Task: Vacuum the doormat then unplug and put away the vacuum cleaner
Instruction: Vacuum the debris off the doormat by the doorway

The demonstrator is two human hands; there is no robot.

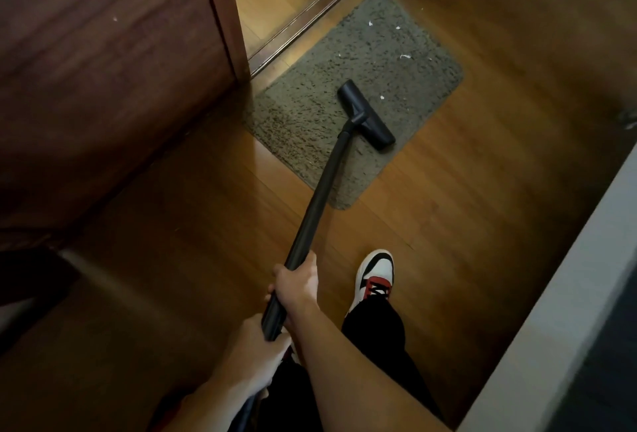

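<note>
A grey shaggy doormat (362, 93) lies on the wooden floor before a doorway, with several white scraps (405, 57) scattered on its far half. The black vacuum head (366, 115) rests on the mat's near half, joined to a long black vacuum tube (320, 197). My right hand (298, 285) grips the tube near its lower end. Just below it, my left hand (255, 352) grips the end of the tube where the hose starts. The vacuum's body and cord are out of view.
A dark wooden door (113, 87) stands open on the left, its edge beside the mat. A threshold strip (303, 21) crosses the doorway. My right shoe (375, 274) stands on the floor (482, 173). A pale wall (568, 293) runs along the right.
</note>
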